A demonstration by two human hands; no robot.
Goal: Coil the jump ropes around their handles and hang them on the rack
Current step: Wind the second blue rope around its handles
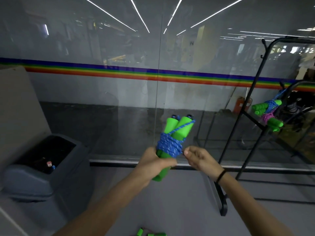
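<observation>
- A glass wall (pixel 119 92) fills the view ahead, with a rainbow stripe (pixel 136 74) running across it.
- A black rack (pixel 223 204) stands at the right. Two coiled ropes hang on it, one bound in blue cord (pixel 271 104) and just below it one bound in pink cord (pixel 267 116).
- A grey bin (pixel 42 181) sits at the left, with a bottle (pixel 49 164) inside.
- The jump rope (pixel 177 128) is held up at centre, left of the rack and apart from it – two green handles side by side, a blue coil (pixel 168 147) wrapped round their middle.
- The left hand (pixel 156 164) grips the handles below the coil.
- The right hand (pixel 197 157), fingers curled, pinches the cord at the coil's right edge.
- A black band (pixel 220 176) circles the right wrist.
- More green handles (pixel 154 234) lie on the floor at the bottom edge.
</observation>
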